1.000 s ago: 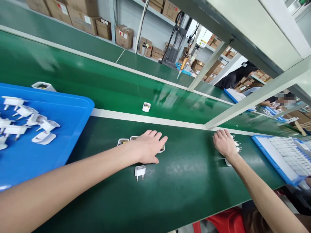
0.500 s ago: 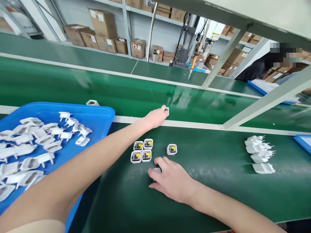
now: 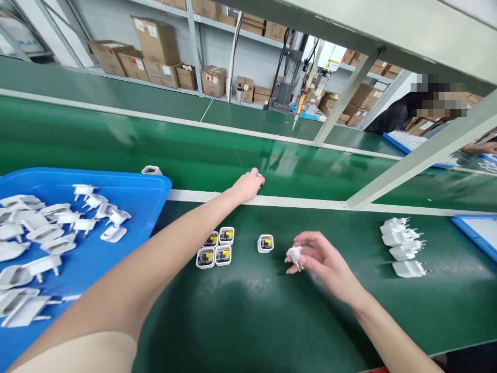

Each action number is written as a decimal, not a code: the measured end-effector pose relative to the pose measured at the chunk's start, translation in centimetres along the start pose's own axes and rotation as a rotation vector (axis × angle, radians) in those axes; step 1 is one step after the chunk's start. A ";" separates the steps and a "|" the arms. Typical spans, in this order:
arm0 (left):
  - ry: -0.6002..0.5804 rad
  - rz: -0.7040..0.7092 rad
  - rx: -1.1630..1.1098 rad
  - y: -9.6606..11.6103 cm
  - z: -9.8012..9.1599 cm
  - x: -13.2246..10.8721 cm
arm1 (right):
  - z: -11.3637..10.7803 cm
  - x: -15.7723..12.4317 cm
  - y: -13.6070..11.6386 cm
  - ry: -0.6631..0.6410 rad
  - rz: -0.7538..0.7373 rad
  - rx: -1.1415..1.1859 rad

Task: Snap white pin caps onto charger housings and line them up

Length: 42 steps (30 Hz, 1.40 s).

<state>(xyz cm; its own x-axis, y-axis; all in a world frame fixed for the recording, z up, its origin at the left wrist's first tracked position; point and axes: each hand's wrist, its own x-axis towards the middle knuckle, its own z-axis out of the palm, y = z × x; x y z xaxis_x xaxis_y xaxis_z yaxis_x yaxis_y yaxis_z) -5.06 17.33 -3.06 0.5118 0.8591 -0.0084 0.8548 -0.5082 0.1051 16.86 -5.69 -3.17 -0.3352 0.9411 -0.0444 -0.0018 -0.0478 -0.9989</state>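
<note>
My left hand point(image 3: 249, 185) reaches over the white rail to the green belt, its fingers closed on a white charger housing that the hand almost wholly hides. My right hand point(image 3: 324, 261), above the green bench, pinches a small white plug cover point(image 3: 295, 254) between thumb and fingers, two pins pointing down. Left of it stands a single open charger housing point(image 3: 265, 243), black and yellow parts inside. Farther left, several similar housings point(image 3: 223, 255) stand in a tight cluster, one partly behind my left forearm.
A blue tray point(image 3: 149, 194) full of loose white plug covers point(image 3: 48, 233) lies at left. Another housing point(image 3: 151, 170) sits behind it on the green belt point(image 3: 202, 160). Several white plugs point(image 3: 404, 246) lie in a row at right. A slanted metal post point(image 3: 419, 153) crosses the right side; a person is beyond.
My right hand has moved right and lifted, with the plug cover now showing in its fingers. My left hand stays over the belt's edge. The view has shifted slightly.
</note>
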 end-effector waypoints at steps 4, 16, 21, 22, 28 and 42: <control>-0.050 0.160 0.017 1.5 -0.7 -1.4 | -1.3 2.2 0.8 0.165 -0.093 0.037; -0.457 0.435 -0.269 3.4 -4.5 -10.3 | -1.1 3.6 -2.6 -0.072 -0.464 -0.816; -0.422 0.510 -0.206 5.4 -3.9 -11.1 | 0.0 2.9 -3.0 -0.086 -0.510 -1.001; -0.381 0.500 -0.187 6.0 -3.8 -11.8 | -0.2 2.5 -3.0 -0.074 -0.500 -1.006; -0.222 0.481 0.043 10.0 -3.5 -16.2 | -2.2 0.6 -1.6 0.096 -0.277 -0.839; -0.148 0.356 -0.382 13.0 1.2 -16.2 | -5.9 2.3 -0.9 0.236 -0.337 -0.323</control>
<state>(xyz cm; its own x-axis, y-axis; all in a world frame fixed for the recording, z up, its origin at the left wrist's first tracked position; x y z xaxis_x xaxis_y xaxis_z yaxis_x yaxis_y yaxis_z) -2.12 -3.23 -2.75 0.7943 0.6060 -0.0433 0.5483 -0.6844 0.4805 21.65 -1.54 -2.44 -0.1444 0.9380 0.3150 0.2302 0.3415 -0.9113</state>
